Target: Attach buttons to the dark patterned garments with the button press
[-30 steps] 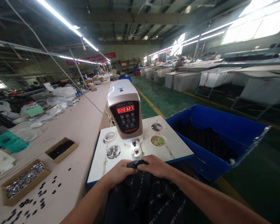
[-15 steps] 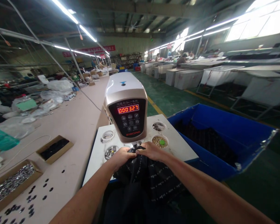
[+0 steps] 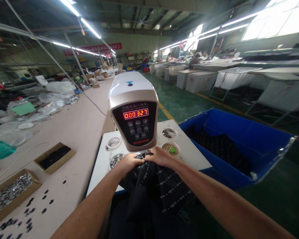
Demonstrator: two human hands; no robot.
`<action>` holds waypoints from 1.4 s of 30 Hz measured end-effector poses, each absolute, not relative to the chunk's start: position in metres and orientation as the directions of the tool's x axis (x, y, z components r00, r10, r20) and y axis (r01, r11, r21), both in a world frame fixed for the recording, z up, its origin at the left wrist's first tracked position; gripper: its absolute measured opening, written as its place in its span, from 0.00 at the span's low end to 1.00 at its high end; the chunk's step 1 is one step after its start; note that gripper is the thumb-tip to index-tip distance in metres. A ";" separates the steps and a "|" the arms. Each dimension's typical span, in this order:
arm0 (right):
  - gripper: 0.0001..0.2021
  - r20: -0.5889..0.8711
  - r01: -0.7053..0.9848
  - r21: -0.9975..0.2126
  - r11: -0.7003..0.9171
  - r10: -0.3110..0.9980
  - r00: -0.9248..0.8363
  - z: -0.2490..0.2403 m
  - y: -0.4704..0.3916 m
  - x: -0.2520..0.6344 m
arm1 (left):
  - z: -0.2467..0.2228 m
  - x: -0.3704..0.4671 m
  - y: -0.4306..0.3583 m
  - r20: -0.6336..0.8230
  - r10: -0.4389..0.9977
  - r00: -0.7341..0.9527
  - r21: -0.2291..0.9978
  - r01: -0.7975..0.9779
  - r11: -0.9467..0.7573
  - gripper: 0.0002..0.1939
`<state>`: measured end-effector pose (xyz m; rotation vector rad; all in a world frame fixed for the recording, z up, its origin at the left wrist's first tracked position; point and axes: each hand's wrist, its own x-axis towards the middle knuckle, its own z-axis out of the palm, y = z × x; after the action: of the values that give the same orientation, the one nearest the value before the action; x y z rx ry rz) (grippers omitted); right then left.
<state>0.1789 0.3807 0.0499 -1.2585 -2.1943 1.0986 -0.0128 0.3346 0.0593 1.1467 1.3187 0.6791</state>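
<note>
A white and gold button machine (image 3: 133,99) stands before me, its red display reading 000327. Under its head, both hands pinch the edge of a black garment (image 3: 173,189) with rows of small white print. My left hand (image 3: 129,163) is closed on the cloth from the left, thumb on top. My right hand (image 3: 159,156) grips it from the right, close beside the left thumb. The garment hangs down from the fingers over the front of the white machine table (image 3: 189,154). The machine's tip and the exact spot in the cloth are partly hidden by the fingers.
Round wells in the white table hold small metal parts (image 3: 168,150). At the right stands a blue bin (image 3: 259,136) with dark cloth inside. Cardboard boxes (image 3: 71,155) and loose black discs (image 3: 44,210) lie on the long left table. People sit farther back.
The view has shifted slightly, and the hands with the cloth appear a little closer under the machine head. Both keep their grip. The display number is the same.
</note>
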 end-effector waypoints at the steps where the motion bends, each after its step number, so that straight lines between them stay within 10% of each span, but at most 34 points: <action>1: 0.13 -0.051 0.550 -0.783 0.291 0.851 -0.523 0.050 0.381 0.179 | 0.059 -0.013 0.335 -0.384 0.905 0.186 0.914 0.215 0.343 0.13; 18: 0.17 0.064 0.687 -0.635 0.352 0.911 -0.407 0.030 0.367 0.175 | 0.034 -0.021 0.334 -0.275 0.960 0.046 0.920 0.304 0.249 0.25; 42: 0.18 0.032 0.828 -0.451 0.333 0.933 -0.358 0.028 0.362 0.175 | 0.027 -0.020 0.320 -0.065 0.996 0.066 0.887 0.460 0.027 0.17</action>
<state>0.1749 0.3623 0.0278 -1.5797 -2.3159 0.5244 -0.0200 0.3199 0.0266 1.5474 1.5062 0.8488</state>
